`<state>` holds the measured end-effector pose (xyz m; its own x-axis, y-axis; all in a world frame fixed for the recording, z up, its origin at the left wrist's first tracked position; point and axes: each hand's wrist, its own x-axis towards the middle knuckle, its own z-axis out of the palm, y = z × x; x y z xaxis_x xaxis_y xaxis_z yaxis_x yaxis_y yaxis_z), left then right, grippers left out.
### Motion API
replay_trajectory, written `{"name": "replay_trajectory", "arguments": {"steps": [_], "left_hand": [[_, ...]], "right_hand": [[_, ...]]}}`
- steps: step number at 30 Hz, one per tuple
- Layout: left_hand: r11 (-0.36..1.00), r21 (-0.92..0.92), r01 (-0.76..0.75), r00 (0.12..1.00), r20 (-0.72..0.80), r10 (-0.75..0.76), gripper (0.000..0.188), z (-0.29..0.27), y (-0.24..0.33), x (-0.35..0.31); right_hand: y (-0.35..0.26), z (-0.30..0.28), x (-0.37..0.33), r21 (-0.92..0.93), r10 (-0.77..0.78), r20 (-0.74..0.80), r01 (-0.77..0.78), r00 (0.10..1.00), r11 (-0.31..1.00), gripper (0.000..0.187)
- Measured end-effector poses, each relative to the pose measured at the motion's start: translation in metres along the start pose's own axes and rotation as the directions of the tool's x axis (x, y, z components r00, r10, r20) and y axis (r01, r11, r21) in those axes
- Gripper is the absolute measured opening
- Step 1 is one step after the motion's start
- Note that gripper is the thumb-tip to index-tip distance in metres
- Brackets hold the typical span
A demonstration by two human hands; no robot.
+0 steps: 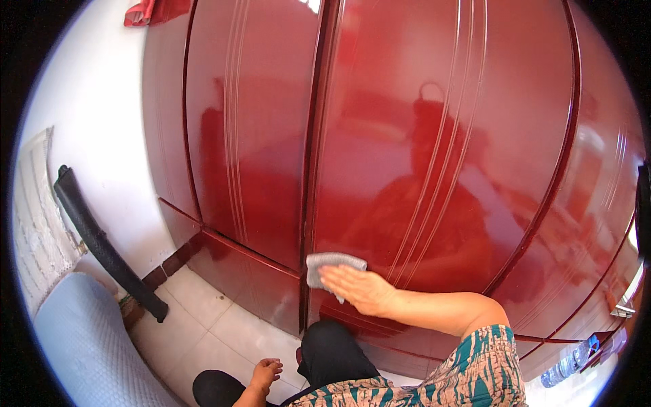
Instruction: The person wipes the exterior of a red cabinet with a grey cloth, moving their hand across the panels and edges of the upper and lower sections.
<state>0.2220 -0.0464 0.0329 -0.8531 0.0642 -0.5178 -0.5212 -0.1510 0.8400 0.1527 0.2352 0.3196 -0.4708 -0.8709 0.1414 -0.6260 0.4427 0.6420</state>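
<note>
My right hand (361, 288) presses a folded grey cloth (337, 260) against the glossy red wardrobe door (386, 203), low down and close to the dark vertical gap beside it. The cloth lies under my fingers and palm, with its upper edge and left corner showing. My left hand (268, 372) hangs low near my knees, away from the wardrobe. Its fingers are loosely curled, and I see nothing in them.
A long black padded tube (108, 247) leans by the white wall at left, next to a light blue quilted cover (95, 339). Pale tiles (203, 319) make up the floor. A clear plastic bottle (566, 366) is at the lower right. Red fabric (139, 13) hangs at upper left.
</note>
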Motion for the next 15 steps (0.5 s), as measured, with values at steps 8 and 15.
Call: {"name": "replay_trajectory", "arguments": {"steps": [8,15], "left_hand": [[0.999,0.035,0.005,1.000,-0.030,-0.004,0.029,-0.012,-0.014,0.012],[0.999,0.025,-0.031,1.000,-0.001,0.031,0.028,-0.011,-0.016,0.022]], "right_hand": [[0.056,-0.078,0.054,0.048,0.182,-0.338,-0.176,0.923,0.983,0.059],[0.165,-0.219,0.024,-0.332,0.334,-0.765,-0.781,0.551,0.529,0.056]]}}
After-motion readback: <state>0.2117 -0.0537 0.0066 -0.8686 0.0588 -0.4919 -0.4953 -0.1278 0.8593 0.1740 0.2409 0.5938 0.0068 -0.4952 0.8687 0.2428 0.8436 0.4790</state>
